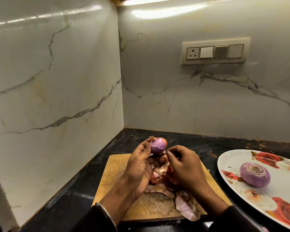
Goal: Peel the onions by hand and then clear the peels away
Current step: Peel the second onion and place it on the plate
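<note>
Your left hand (141, 164) holds a small red onion (158, 145) up above the wooden cutting board (114, 174), with the fingers curled round its left side and underside, so this grip is closed on the onion. The onion is mostly purple and bare, and a patch of orange skin remains on its upper right. Your right hand (184, 166) is just beside it, and its thumb and forefinger pinch a bit of peel at the lower right of the onion. Under both hands a heap of onion peels (182, 198) lies on the board, some pink and some dark red. The board rests on the black table (70, 190). To the right, a second peeled onion (254, 174) sits on an oval plate with red roses (233, 158).
</note>
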The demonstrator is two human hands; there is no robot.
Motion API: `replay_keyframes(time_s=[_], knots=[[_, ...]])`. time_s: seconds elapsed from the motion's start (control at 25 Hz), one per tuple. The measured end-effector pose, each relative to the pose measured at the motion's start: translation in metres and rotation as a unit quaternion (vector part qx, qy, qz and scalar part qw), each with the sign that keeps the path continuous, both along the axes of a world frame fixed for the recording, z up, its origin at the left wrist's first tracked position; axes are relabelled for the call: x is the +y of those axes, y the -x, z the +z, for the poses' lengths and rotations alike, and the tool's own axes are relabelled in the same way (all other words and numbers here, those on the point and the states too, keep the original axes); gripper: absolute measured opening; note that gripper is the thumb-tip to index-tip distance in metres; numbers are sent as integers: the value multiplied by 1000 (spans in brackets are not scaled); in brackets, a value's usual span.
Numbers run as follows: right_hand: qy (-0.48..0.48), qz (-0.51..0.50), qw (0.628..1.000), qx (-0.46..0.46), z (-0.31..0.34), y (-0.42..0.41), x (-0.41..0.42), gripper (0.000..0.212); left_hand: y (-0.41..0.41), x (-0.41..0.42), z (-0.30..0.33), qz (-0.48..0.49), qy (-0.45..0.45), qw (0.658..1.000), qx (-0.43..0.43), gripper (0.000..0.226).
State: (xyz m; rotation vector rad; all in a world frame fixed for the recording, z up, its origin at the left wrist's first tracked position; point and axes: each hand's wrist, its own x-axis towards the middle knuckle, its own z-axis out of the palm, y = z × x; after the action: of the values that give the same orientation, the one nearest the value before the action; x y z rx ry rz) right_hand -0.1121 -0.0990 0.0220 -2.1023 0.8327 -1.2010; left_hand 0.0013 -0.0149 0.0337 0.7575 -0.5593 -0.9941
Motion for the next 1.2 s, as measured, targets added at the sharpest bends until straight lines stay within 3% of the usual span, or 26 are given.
replay_keyframes(time_s=[0.44, 0.64, 0.84, 1.2], knots=[[-23, 55, 988, -144, 5, 3, 1, 19, -2, -2, -2, 16, 2, 1000, -12, 39], [64, 62, 991, -100, 2, 0, 5, 29, -2, -1, -4, -6, -10, 999, -41, 49], [149, 29, 987, -46, -1, -2, 1, 31, -1, -1, -6, -16, -10, 998, -55, 44], [166, 36, 985, -20, 0, 2, -1, 31, 0, -3, -8, 11, -11, 995, -98, 39]])
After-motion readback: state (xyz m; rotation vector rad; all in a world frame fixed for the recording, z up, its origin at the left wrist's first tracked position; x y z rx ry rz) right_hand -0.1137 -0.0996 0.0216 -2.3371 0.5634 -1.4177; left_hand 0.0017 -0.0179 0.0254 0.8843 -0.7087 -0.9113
